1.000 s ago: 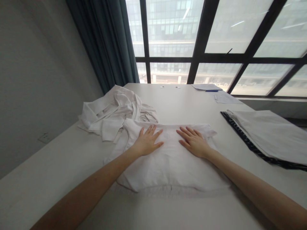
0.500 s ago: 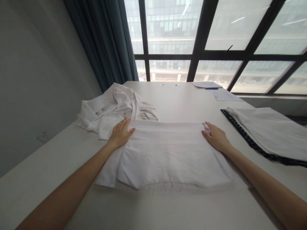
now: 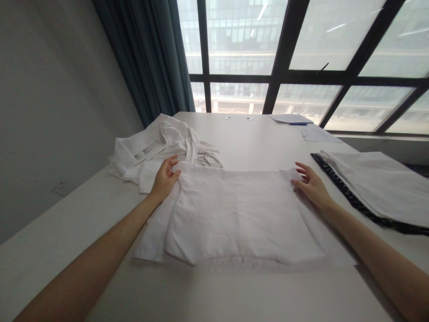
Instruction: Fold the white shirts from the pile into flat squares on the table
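Observation:
A folded white garment (image 3: 237, 214) lies spread on the white table in front of me, its far edge running straight between my hands. At its far left corner my left hand (image 3: 165, 179) grips the cloth, thumb in front and fingers behind. My right hand (image 3: 311, 184) is curled round the far right corner, with the fingertips at the edge. Beneath the upper fold, wider layers of cloth show on both sides. A crumpled pile of white clothing (image 3: 161, 143) sits just behind the garment's left corner.
To the right, white folded cloth (image 3: 378, 185) rests on a black piece with white marks (image 3: 355, 203). Papers (image 3: 290, 118) and a blue pen (image 3: 298, 124) lie at the table's (image 3: 248, 141) far right. A dark curtain (image 3: 150, 58) and windows stand beyond.
My hands moved outward from the middle of the garment, where they lay flat, to its far corners. The far edge is straighter, and its corners are now slightly raised in my fingers.

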`<action>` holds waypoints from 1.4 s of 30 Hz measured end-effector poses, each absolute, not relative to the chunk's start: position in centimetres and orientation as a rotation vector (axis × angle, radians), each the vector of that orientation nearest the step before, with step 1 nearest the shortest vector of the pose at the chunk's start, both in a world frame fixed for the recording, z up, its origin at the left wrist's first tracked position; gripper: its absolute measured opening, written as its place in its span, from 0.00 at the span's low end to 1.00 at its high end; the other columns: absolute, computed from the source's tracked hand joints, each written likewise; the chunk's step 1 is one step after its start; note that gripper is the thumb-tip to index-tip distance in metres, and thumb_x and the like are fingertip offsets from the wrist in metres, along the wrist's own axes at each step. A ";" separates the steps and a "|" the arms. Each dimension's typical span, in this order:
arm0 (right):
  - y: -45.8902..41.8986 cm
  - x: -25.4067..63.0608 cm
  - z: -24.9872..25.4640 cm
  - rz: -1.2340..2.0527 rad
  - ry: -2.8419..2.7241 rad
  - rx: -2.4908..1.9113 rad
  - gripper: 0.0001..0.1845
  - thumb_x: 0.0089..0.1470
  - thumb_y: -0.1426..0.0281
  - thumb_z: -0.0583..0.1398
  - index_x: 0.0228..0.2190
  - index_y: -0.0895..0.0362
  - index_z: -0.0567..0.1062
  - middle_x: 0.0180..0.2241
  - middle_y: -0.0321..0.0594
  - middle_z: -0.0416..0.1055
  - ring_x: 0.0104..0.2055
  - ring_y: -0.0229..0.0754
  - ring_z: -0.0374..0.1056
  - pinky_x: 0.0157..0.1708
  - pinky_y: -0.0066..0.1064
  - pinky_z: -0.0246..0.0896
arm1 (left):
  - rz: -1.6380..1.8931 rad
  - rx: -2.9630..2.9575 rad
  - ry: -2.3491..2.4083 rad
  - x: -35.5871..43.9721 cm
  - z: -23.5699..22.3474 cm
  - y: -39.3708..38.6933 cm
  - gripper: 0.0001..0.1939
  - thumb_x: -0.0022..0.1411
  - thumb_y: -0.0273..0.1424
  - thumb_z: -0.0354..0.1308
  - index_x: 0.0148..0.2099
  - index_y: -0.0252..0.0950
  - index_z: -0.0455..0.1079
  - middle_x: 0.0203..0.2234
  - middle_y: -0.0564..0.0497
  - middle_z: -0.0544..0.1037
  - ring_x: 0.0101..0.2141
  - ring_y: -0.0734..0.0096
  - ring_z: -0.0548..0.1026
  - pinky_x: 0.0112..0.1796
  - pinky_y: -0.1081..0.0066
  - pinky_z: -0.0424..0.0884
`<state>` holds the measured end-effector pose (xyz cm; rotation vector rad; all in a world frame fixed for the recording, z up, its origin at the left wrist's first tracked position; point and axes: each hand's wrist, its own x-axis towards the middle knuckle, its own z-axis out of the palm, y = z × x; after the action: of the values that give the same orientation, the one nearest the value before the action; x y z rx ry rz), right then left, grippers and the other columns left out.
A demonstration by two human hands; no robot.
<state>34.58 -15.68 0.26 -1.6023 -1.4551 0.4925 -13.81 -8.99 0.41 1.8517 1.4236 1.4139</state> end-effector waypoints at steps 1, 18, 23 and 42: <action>-15.6 34.6 0.4 0.581 -1.363 -1.590 0.40 0.44 0.63 0.64 0.59 0.54 0.63 0.52 0.50 0.68 0.49 0.49 0.70 0.42 0.38 0.71 | 1.426 1.811 1.344 -13.8 0.5 -9.0 0.33 0.54 0.37 0.56 0.62 0.34 0.58 0.53 0.39 0.71 0.55 0.58 0.69 0.49 0.62 0.71; -15.2 34.8 1.2 0.842 -1.142 -1.390 0.26 0.40 0.59 0.67 0.42 0.48 0.68 0.35 0.33 0.73 0.32 0.40 0.71 0.26 0.29 0.68 | 1.408 1.500 1.502 -13.7 1.2 -9.4 0.20 0.50 0.41 0.62 0.42 0.35 0.68 0.33 0.49 0.78 0.36 0.62 0.77 0.40 0.65 0.74; -15.0 34.8 0.4 0.773 -1.191 -1.425 0.19 0.41 0.57 0.66 0.34 0.52 0.71 0.33 0.37 0.73 0.32 0.41 0.70 0.25 0.28 0.65 | 1.355 1.514 1.492 -13.7 1.4 -9.5 0.18 0.46 0.40 0.64 0.38 0.33 0.74 0.35 0.48 0.80 0.40 0.58 0.77 0.45 0.63 0.73; -15.6 34.7 1.1 0.465 -1.484 -1.617 0.20 0.47 0.67 0.57 0.42 0.53 0.78 0.38 0.39 0.78 0.37 0.49 0.73 0.41 0.42 0.69 | 1.425 1.539 1.505 -14.0 1.1 -9.3 0.23 0.47 0.34 0.64 0.47 0.33 0.74 0.43 0.44 0.80 0.44 0.55 0.77 0.49 0.57 0.72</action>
<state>34.66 -15.62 1.14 -1.6168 -1.4845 0.4646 -13.96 -9.29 1.07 1.5386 1.5051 1.4252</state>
